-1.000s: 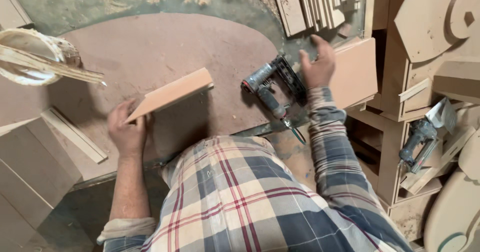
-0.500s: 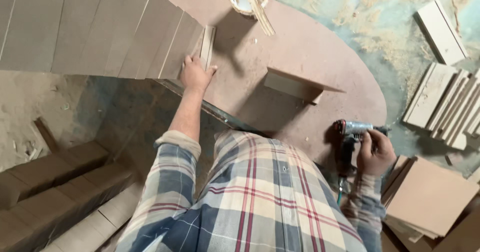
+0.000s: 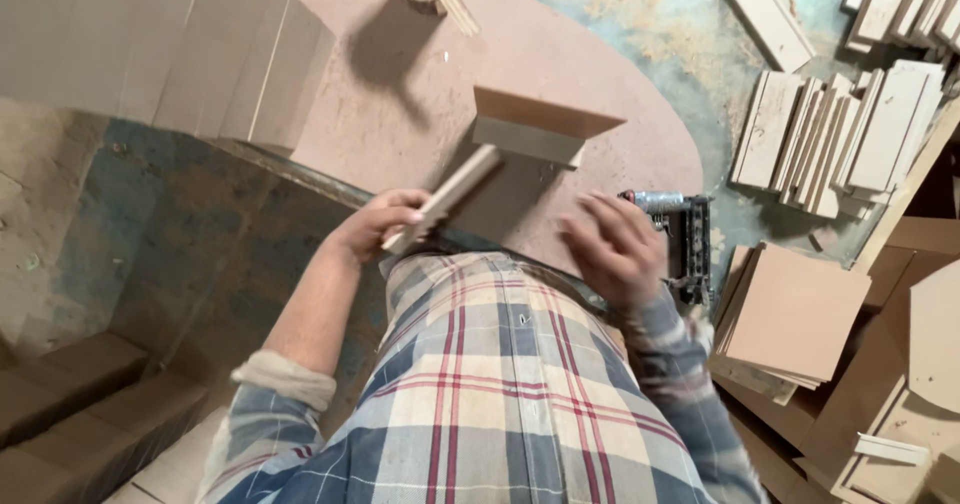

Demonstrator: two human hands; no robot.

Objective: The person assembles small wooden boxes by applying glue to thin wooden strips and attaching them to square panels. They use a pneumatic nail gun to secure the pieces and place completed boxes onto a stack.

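The step in hand looks like fitting: the left hand (image 3: 385, 226) is closed round the near end of a narrow wooden strip (image 3: 447, 196), whose far end points to one o'clock and reaches the pale front edge of a small board assembly (image 3: 540, 124) lying on the rounded brown bench (image 3: 400, 114); whether strip and assembly touch I cannot tell. The right hand (image 3: 612, 249) is blurred, fingers loosely spread and holding nothing, hovering just beside the nail gun (image 3: 685, 234) at its three o'clock. By my judgement, the next move calls for seating the strip square against that edge and steadying it; the gun lies within easy reach. Left forearm is bare, sleeve rolled, elbow at seven o'clock; right arm is bent close to the plaid shirt (image 3: 480, 394). Stacks of cut boards (image 3: 830, 139) lie at two o'clock.
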